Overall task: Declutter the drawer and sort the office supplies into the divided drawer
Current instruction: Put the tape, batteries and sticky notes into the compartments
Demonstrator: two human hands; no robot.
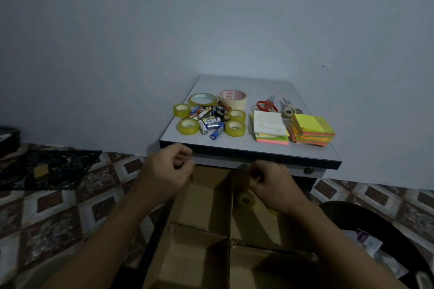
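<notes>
The left hand (pixel 168 172) and right hand (pixel 273 185) hovered over the open divided drawer (pixel 229 213), fingers curled; I could not tell whether either pinched anything. Tape rolls (pixel 187 126) and batteries (pixel 211 118) lay on the surface (pixel 258 87) just beyond the left hand, the nearer one.

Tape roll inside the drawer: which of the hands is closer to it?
Right. The right hand is just beside the tape roll, over the same compartment; the left hand is past the cardboard divider, on the other side.

Open divided drawer (pixel 202 197), tape roll (pixel 245 200) inside, batteries (pixel 211 120), scissors (pixel 266 105), sticky notes (pixel 312 129) on tabletop (pixel 258 87)
</notes>
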